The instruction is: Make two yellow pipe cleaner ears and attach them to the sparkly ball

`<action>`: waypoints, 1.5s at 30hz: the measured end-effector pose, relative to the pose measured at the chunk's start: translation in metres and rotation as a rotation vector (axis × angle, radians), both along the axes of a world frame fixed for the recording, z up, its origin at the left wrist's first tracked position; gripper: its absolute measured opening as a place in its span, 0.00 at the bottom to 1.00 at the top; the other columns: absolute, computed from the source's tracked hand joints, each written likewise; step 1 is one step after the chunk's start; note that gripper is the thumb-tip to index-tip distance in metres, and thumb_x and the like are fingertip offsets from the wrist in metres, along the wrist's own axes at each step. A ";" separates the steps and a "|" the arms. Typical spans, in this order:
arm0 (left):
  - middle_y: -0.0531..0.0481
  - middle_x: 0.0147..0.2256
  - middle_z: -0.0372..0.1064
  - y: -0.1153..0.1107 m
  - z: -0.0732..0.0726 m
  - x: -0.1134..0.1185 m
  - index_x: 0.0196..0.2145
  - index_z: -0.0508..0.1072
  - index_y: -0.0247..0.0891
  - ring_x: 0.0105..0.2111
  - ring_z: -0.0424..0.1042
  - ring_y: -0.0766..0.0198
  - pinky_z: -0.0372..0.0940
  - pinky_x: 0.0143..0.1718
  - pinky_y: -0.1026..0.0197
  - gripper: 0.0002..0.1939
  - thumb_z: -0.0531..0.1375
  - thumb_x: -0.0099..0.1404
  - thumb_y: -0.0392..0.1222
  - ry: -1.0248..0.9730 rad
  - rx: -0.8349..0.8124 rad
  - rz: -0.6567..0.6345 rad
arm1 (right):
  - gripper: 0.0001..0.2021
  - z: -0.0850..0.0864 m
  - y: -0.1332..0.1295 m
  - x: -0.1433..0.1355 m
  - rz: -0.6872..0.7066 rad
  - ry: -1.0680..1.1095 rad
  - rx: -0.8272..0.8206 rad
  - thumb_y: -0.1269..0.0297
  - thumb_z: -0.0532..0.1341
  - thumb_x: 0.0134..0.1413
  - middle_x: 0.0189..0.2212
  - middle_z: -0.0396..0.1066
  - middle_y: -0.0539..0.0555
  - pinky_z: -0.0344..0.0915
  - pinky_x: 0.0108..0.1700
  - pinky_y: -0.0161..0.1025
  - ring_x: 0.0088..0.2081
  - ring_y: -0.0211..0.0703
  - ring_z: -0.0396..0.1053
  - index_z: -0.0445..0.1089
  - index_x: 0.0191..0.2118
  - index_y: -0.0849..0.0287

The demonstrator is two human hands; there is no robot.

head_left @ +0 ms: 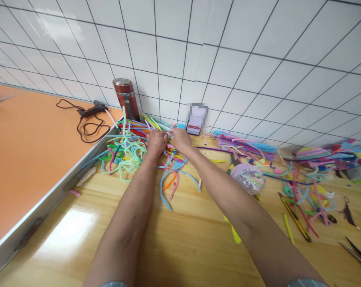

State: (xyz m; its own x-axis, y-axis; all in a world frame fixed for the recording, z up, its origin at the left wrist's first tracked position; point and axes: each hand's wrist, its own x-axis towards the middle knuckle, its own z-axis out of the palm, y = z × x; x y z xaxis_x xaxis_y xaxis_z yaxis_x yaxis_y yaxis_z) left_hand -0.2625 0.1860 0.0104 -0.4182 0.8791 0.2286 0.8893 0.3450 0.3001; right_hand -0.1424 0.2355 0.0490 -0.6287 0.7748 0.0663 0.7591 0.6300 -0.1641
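While the colourful heap of fuzzy stems (132,155) is seen in the head view just left of the phone (197,118), its middle is covered by both hands. The left hand (157,141) and the right hand (180,139) are held close together, backs up and fingers bent down into the stems; whether anything is pinched cannot be told, as the fingertips are hidden. Much of the phone's screen is blurred out. To its left, beyond the heap, a red flask (127,99) is stood upright, its base hidden by stems. Right of the phone, a striped bundle of stems (246,147) is laid along the wall (228,63), with a clear round container (247,178) nearer the camera; its small contents cannot be made out. Farther right on the tabletop (180,243), scissors (358,253) are cut off by the picture's edge.
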 end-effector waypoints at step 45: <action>0.32 0.55 0.77 -0.006 0.005 0.008 0.54 0.85 0.38 0.60 0.70 0.39 0.62 0.58 0.43 0.24 0.50 0.77 0.41 -0.084 0.068 0.084 | 0.15 0.079 0.043 -0.037 0.156 -0.271 0.292 0.76 0.59 0.69 0.52 0.82 0.64 0.68 0.62 0.50 0.59 0.59 0.75 0.83 0.52 0.64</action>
